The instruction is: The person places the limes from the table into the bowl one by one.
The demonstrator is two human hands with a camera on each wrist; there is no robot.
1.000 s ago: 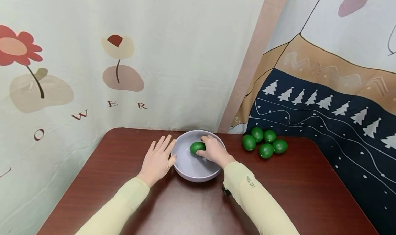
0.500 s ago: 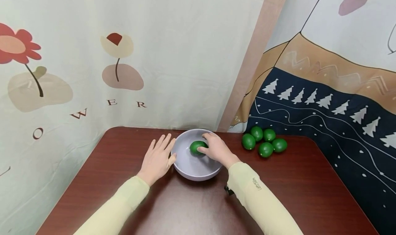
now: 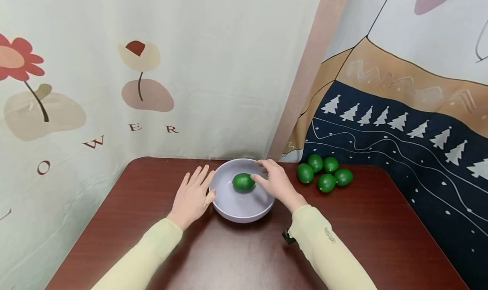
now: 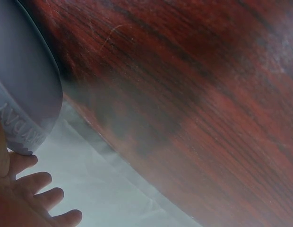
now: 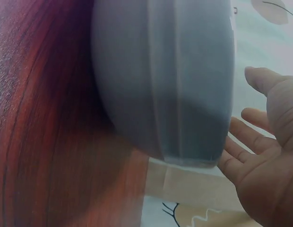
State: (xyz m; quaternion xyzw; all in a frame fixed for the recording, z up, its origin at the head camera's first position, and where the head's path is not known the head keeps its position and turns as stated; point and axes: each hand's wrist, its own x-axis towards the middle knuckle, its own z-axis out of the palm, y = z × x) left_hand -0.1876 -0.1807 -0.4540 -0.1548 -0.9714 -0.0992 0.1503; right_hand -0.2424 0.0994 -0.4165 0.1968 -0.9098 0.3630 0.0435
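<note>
Right hand (image 3: 279, 183) drawn back from lime (image 3: 243, 182), fingers parted; lime left lying in bowl (image 3: 241, 209), lower centre of frame, judged released. Left hand (image 3: 190, 197) held at bowl's left side, fingers spread.

Lilac bowl (image 3: 237, 202); green fruits (image 3: 242, 182); red-brown, dark-grained table (image 3: 236, 256); pale-yellow sleeves (image 3: 146, 252).

There are six green fruits (image 3: 242, 182), one in the bowl (image 3: 240, 204) and five on the table (image 3: 236, 256). I count one bowl, one table, one left grip (image 3: 192, 194), one right grip (image 3: 279, 181) and two sleeves (image 3: 146, 256). Behind are pictures of two flowers (image 3: 20, 59), four whole letters (image 3: 93, 142) and nine white trees (image 3: 381, 118), the last one cut off at the edge
</note>
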